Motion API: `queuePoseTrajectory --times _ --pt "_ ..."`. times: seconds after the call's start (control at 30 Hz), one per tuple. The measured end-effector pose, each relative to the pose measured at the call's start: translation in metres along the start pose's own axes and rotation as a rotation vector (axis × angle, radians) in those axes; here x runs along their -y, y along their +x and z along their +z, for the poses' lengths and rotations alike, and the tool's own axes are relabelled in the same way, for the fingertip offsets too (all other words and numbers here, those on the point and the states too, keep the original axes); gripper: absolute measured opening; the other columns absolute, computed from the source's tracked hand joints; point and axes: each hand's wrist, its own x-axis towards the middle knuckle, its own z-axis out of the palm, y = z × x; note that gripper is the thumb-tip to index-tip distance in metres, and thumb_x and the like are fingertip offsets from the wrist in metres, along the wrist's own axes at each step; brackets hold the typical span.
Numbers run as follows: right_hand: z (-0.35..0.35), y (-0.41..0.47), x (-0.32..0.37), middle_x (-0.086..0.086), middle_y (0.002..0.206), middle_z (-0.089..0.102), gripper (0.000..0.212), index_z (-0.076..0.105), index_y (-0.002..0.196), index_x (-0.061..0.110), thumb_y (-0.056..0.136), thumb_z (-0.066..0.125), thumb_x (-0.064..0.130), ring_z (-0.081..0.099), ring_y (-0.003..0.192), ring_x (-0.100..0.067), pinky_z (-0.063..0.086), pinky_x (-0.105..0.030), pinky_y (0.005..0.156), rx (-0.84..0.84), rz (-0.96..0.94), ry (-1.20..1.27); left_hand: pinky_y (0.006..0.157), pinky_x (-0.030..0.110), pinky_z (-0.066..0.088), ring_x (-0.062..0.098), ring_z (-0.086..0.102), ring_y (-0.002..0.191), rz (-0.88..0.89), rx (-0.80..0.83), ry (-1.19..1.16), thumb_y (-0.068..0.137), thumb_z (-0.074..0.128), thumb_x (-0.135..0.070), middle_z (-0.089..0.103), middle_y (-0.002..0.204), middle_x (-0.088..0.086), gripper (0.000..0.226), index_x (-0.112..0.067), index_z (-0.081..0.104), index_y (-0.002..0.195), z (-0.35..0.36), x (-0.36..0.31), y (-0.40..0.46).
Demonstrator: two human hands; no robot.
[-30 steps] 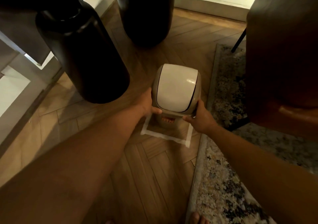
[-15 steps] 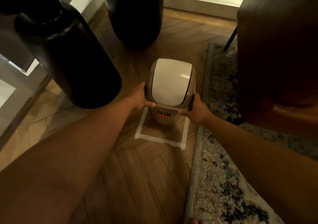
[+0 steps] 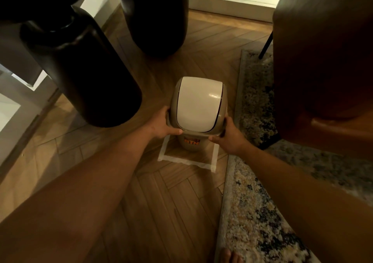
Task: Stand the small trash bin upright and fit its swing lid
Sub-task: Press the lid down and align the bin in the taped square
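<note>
A small beige trash bin [image 3: 191,143] stands upright on the wooden floor inside a square of white tape [image 3: 187,161]. An orange label shows on its front. Its swing lid [image 3: 196,104], a beige frame with a cream flap, sits on top of the bin. My left hand [image 3: 164,124] grips the lid's left rim with the thumb over the front edge. My right hand [image 3: 229,136] grips the lid's right rim. The bin's lower body is mostly hidden under the lid.
Two large dark vases stand close by: one [image 3: 80,70] at the left, another [image 3: 153,16] behind the bin. A patterned rug [image 3: 260,212] runs along the right. A brown armchair [image 3: 327,60] looms at the right. My bare toes [image 3: 230,255] show at the bottom.
Both hands have stayed on the lid's sides. The lid now sits lower and flatter on the bin, hiding more of the orange label. The camera has shifted slightly.
</note>
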Motion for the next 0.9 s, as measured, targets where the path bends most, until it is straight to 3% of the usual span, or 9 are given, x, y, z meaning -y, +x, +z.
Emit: queuePoseTrajectory --times 0.1,0.2,0.27,0.33,0.43,0.57,0.7,0.8,0.9 --pt "0.005 -0.01 -0.001 -0.005 0.159 0.04 0.104 0.013 0.161 0.017 0.083 0.083 0.02 0.043 0.141 -0.019 0.041 -0.032 0.109 -0.001 0.008 0.024 0.105 0.033 0.037 0.025 0.041 0.141 0.014 -0.007 -0.012 0.066 0.092 -0.026 0.042 0.154 0.005 0.109 -0.019 0.027 0.153 0.006 0.007 -0.008" --pt "0.007 -0.002 -0.018 -0.002 0.166 0.03 0.124 0.004 0.16 0.04 0.067 0.085 0.047 0.038 0.148 -0.024 0.045 -0.056 0.11 0.027 -0.011 0.053 0.111 0.035 0.036 0.024 0.039 0.142 0.041 0.011 -0.055 0.067 0.091 -0.023 0.041 0.155 0.006 0.114 -0.019 0.02 0.156 0.008 0.004 -0.013" --pt "-0.001 0.013 -0.032 0.0 0.161 0.04 0.125 0.01 0.161 0.036 0.064 0.088 0.05 0.045 0.143 -0.021 0.047 -0.055 0.109 0.07 -0.047 0.054 0.113 0.035 0.035 0.024 0.038 0.143 0.067 0.011 -0.049 0.068 0.09 -0.022 0.04 0.155 0.006 0.115 -0.018 0.017 0.157 0.009 0.002 -0.013" --pt "-0.015 0.0 -0.001 0.0 0.159 0.042 0.132 0.016 0.161 0.029 0.056 0.089 0.062 0.043 0.144 -0.02 0.043 -0.05 0.114 0.052 -0.057 -0.014 0.115 0.034 0.032 0.024 0.033 0.146 0.082 0.007 -0.041 0.069 0.089 -0.026 0.034 0.159 0.006 0.121 -0.018 0.008 0.159 0.008 0.001 -0.014" --pt "-0.029 -0.018 0.03 -0.007 0.165 0.027 0.128 0.006 0.162 0.027 0.068 0.091 0.043 0.033 0.149 -0.025 0.032 -0.042 0.12 -0.065 -0.109 -0.189 0.12 0.04 0.023 0.023 0.02 0.151 0.09 -0.043 -0.024 0.073 0.087 -0.033 0.017 0.166 0.004 0.129 -0.023 -0.009 0.159 0.005 0.004 -0.017" --pt "-0.026 -0.024 0.036 0.004 0.169 0.015 0.125 0.001 0.163 0.032 0.074 0.09 0.027 0.029 0.15 -0.018 0.038 -0.042 0.116 -0.132 -0.317 -0.239 0.12 0.044 0.023 0.022 0.018 0.152 0.196 -0.104 0.019 0.069 0.089 -0.031 0.015 0.167 0.001 0.132 -0.036 -0.009 0.157 0.009 0.008 -0.018" --pt "-0.005 -0.02 0.02 0.004 0.17 0.016 0.132 -0.009 0.162 0.034 0.076 0.088 0.015 0.022 0.155 -0.019 0.036 -0.051 0.119 -0.106 -0.332 -0.212 0.12 0.046 0.026 0.018 0.019 0.151 0.246 -0.103 -0.036 0.071 0.088 -0.023 0.018 0.165 -0.003 0.129 -0.039 -0.006 0.157 0.021 0.011 -0.02" --pt "0.007 -0.02 0.014 0.0 0.168 0.022 0.131 -0.014 0.16 0.04 0.079 0.085 0.01 0.029 0.151 -0.03 0.041 -0.058 0.113 -0.168 -0.306 -0.239 0.12 0.043 0.027 0.017 0.021 0.151 0.259 -0.128 -0.034 0.071 0.088 -0.021 0.021 0.165 -0.003 0.127 -0.038 -0.004 0.157 0.023 0.011 -0.018" --pt "0.012 -0.018 0.011 -0.007 0.166 0.028 0.127 -0.012 0.161 0.037 0.08 0.084 0.015 0.034 0.146 -0.036 0.042 -0.058 0.112 -0.201 -0.297 -0.286 0.12 0.049 0.027 0.019 0.019 0.152 0.258 -0.122 -0.006 0.072 0.088 -0.02 0.018 0.166 -0.003 0.128 -0.04 -0.005 0.157 0.019 0.014 -0.012"
